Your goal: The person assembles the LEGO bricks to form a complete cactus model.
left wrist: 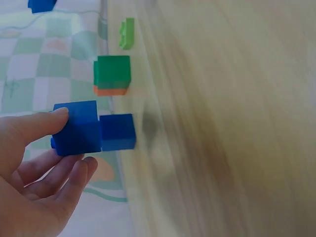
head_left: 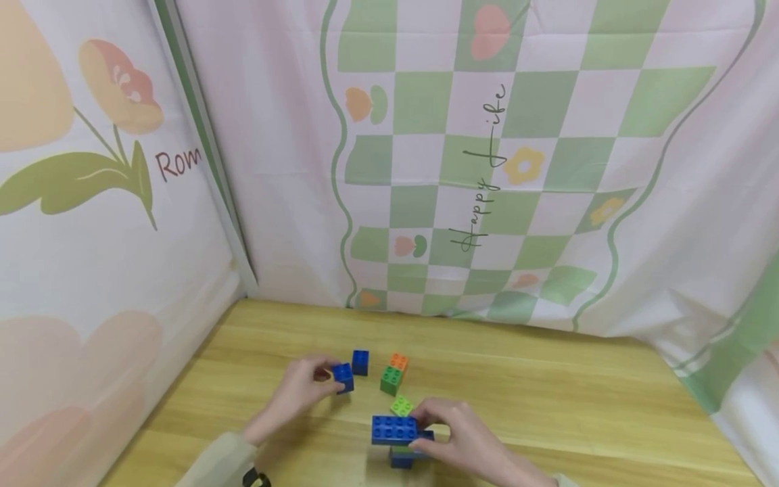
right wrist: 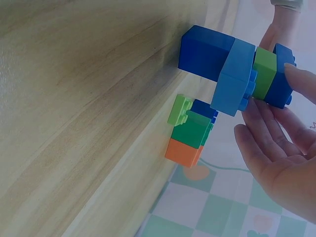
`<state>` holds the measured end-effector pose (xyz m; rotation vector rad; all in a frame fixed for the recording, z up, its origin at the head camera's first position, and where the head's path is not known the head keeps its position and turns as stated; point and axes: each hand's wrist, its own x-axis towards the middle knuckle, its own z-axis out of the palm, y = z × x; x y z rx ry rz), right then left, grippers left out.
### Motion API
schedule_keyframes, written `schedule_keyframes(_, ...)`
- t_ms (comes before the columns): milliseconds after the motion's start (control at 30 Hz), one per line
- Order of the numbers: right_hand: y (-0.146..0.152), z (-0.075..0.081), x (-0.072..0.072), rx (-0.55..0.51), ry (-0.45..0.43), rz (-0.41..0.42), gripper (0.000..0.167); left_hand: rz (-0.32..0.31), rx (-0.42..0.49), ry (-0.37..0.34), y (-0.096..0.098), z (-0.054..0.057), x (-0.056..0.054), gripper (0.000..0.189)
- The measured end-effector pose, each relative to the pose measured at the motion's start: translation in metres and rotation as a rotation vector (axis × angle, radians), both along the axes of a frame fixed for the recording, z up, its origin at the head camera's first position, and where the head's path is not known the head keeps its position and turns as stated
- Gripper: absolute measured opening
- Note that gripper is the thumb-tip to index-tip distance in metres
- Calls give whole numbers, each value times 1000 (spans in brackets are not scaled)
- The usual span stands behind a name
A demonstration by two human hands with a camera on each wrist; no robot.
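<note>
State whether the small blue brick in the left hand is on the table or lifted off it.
Cannot tell: the left hand pinches the small blue brick low over the wooden table, and no view shows contact.

Light wooden table (head_left: 548, 379); floral cloth (head_left: 91, 203) left, green-checked cloth (head_left: 487, 169) behind

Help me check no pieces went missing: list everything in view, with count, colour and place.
small blue block: 1, blue, pinched in the left hand above the table
second small blue block: 1, blue, on the table just beyond it
orange block: 1, orange, mid-table
green block: 1, dark green, in front of the orange one
flat light green piece: 1, lime, beside the stack
block stack: 1, blue with a green layer, near table edge
table: 1, light wood
patterned cloth: pink and green, behind and at the sides
left hand: holds the small blue block
right hand: holds the block stack
</note>
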<state>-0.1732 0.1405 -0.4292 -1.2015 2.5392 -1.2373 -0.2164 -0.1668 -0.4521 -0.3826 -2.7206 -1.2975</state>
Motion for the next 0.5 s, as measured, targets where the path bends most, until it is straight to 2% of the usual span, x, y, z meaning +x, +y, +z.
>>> schedule_keyframes(500,0,1,1,9,-22,-6,25,-83,3,44,9,23,17,35)
